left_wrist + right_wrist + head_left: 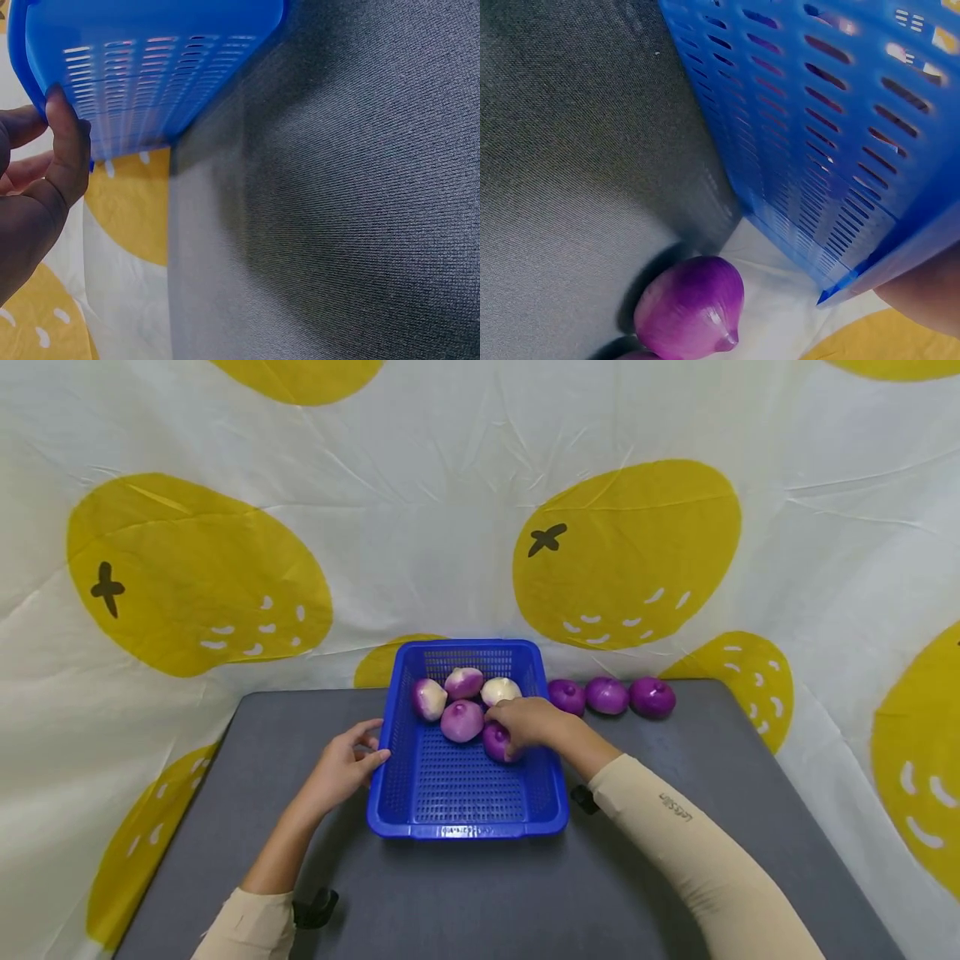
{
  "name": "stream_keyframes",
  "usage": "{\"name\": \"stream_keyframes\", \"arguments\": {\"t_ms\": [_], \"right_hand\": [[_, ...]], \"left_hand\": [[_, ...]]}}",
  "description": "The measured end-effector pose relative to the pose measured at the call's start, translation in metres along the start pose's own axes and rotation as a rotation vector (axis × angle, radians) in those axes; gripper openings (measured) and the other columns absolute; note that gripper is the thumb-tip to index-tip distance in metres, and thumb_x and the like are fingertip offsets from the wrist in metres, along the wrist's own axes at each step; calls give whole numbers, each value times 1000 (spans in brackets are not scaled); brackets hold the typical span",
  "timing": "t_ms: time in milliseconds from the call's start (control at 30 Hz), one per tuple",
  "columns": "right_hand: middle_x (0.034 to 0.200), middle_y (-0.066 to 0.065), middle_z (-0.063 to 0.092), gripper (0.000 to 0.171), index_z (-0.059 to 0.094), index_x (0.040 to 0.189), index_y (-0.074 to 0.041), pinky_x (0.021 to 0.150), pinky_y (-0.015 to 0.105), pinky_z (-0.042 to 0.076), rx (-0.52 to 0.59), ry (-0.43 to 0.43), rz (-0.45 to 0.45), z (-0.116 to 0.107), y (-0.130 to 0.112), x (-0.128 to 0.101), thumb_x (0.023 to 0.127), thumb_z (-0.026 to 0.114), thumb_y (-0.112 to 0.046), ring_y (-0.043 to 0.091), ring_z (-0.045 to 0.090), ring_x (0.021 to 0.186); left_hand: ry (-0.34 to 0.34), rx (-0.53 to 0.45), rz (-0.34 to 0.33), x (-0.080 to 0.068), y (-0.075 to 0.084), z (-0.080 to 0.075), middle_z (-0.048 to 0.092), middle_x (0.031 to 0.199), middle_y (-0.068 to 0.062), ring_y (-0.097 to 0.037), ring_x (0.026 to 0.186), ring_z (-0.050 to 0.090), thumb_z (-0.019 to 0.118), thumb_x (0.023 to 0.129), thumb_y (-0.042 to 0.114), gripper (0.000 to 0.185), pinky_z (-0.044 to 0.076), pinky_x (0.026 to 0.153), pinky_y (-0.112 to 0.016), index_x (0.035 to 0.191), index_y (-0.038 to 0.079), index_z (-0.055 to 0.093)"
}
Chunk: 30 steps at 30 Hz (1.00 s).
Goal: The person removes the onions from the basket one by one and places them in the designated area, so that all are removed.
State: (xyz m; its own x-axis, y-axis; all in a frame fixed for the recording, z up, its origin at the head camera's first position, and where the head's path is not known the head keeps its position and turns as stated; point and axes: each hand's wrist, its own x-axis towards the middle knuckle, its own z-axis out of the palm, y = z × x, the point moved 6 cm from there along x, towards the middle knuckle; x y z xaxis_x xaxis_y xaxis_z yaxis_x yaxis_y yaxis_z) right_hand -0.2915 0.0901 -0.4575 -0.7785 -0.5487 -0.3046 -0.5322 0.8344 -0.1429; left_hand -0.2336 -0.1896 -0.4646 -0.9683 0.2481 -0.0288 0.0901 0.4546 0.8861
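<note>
Onion (498,743) under right hand (527,723)

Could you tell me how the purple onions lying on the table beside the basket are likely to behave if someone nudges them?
The onions are round and lie loose on the flat table, so they would probably roll. The skin of one looks smooth and glossy, so it may slip in a light pinch. They look solid, likely firm.
</note>
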Motion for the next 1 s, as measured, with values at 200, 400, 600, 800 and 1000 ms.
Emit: {"name": "stream_keyframes", "arguments": {"t_ms": [200, 400, 600, 800, 1000], "right_hand": [[122, -4, 68, 62, 64, 132, -26, 99, 45, 55, -11, -2, -6, 5, 2, -1, 77, 90, -35, 21, 65, 104], [129, -1, 67, 64, 63, 134, -28, 97, 46, 55, -34, 24, -38, 5, 2, -2, 77, 90, -40, 23, 64, 108], [137, 3, 62, 65, 64, 134, -26, 96, 50, 55, -37, 60, -92, 1, -1, -6, 75, 91, -36, 32, 58, 118], [131, 8, 62, 63, 67, 130, -19, 111, 50, 44, 27, 152, -178, -9, -2, -11, 73, 92, -27, 30, 55, 123], [139, 11, 57, 61, 64, 134, -15, 110, 48, 47, 212, 186, -209, -17, 1, -14, 79, 88, -20, 30, 53, 127]], "left_hand": [[3, 6, -5, 1, 1, 1, 60, 103, -22, -20, 76, 68, 67, 100, 5, 54, 63, 61, -48, 149, -6, 46], [7, 14, -12, 0, 2, 0, 60, 104, -22, -20, 75, 68, 67, 100, 6, 55, 63, 59, -43, 149, -5, 46], [7, 11, -14, -1, 4, 0, 60, 104, -22, -20, 74, 68, 67, 100, 6, 55, 62, 57, -38, 150, -5, 46], [7, 13, -16, 0, 4, 1, 60, 103, -21, -21, 75, 68, 67, 100, 6, 54, 63, 59, -43, 149, -4, 46], [7, 15, -16, 0, 3, 1, 60, 103, -21, -22, 75, 69, 66, 100, 6, 54, 62, 57, -40, 149, -5, 46]]}}
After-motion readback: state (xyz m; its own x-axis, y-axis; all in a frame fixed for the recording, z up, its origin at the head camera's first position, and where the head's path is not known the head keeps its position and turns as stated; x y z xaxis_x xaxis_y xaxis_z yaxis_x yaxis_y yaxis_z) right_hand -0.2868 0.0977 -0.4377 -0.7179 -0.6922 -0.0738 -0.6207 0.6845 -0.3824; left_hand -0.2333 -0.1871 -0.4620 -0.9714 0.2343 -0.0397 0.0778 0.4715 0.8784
